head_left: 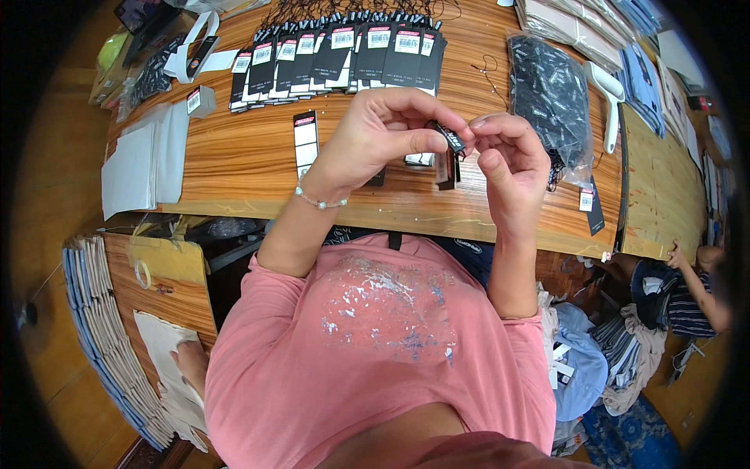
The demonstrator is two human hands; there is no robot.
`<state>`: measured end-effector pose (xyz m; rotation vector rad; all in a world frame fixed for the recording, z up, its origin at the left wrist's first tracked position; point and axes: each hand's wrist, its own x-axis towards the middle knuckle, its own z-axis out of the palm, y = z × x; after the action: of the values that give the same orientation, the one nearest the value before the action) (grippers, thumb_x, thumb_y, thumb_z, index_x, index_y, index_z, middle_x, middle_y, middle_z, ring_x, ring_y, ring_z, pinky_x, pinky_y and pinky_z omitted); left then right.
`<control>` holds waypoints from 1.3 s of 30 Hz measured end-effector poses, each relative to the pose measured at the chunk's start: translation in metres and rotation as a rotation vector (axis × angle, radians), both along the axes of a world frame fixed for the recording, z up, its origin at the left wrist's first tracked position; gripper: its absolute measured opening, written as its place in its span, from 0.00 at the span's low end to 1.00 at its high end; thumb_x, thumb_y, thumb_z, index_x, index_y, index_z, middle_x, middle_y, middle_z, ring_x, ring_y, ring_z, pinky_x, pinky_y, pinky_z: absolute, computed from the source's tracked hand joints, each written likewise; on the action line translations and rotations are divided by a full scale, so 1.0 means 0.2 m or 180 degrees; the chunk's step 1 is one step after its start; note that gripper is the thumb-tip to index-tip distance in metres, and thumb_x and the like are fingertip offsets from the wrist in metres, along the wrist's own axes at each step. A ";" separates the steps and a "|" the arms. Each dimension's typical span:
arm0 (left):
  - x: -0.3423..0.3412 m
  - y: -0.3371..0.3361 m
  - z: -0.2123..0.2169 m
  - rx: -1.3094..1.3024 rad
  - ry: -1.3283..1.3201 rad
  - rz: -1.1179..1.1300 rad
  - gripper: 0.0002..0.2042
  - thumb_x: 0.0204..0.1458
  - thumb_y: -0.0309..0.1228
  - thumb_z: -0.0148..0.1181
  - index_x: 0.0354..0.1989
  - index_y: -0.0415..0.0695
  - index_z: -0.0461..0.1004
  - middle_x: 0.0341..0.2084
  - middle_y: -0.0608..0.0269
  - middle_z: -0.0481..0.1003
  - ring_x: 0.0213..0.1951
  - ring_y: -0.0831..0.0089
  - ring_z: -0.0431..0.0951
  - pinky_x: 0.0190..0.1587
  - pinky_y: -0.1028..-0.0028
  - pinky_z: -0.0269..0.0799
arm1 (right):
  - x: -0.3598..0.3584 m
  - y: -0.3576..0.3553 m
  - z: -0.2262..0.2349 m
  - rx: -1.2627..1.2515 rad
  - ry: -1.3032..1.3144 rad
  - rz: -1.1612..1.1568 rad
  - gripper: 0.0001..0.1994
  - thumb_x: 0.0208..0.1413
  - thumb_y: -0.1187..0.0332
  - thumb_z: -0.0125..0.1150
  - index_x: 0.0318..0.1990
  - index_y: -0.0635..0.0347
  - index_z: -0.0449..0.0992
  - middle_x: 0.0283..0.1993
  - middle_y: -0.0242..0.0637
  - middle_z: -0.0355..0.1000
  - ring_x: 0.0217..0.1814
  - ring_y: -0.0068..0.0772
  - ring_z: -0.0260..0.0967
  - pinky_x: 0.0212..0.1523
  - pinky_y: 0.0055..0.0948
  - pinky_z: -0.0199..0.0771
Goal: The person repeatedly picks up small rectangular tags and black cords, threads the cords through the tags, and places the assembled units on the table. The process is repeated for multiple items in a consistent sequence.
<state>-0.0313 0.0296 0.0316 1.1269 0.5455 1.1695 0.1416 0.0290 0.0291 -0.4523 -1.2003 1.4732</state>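
The left hand point(380, 133) is closed, thumb and forefinger pinching a small black hang tag point(451, 139) whose long axis slants down to the right, its free end touching the curled fingertips of the right hand point(509, 160) just beside it above the wooden table point(234, 160).

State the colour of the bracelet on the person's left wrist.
The bracelet is white pearl-like beads, seen in the head view.
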 end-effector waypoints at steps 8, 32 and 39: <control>0.03 -0.01 -0.01 0.0064 0.0137 0.0131 0.08 0.43 0.17 0.57 0.34 0.35 0.72 0.29 0.58 0.74 0.33 0.75 0.75 0.37 0.78 0.72 | -0.01 -0.02 -0.02 0.0298 -0.0581 -0.0550 0.11 0.46 0.78 0.59 0.39 0.67 0.68 0.37 0.37 0.69 0.38 0.23 0.66 0.40 0.20 0.66; 0.12 -0.03 -0.13 0.0402 0.1164 0.1230 0.22 0.41 0.18 0.60 0.45 0.41 0.58 0.40 0.61 0.67 0.41 0.77 0.69 0.43 0.79 0.65 | -0.04 0.05 -0.01 -0.0854 0.0200 -0.0387 0.12 0.55 0.70 0.49 0.43 0.69 0.68 0.39 0.46 0.72 0.41 0.28 0.70 0.44 0.23 0.67; 0.11 -0.03 -0.10 0.0398 0.0587 0.0743 0.18 0.45 0.19 0.56 0.47 0.38 0.64 0.40 0.62 0.70 0.40 0.80 0.71 0.45 0.80 0.67 | -0.03 0.07 0.00 -0.0750 0.0142 -0.0575 0.11 0.53 0.72 0.52 0.42 0.69 0.69 0.35 0.42 0.73 0.39 0.22 0.68 0.41 0.19 0.63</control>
<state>-0.0086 0.0232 0.0108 1.3127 0.7705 1.3220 0.1352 0.0439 0.0284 -0.6665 -0.9288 1.4652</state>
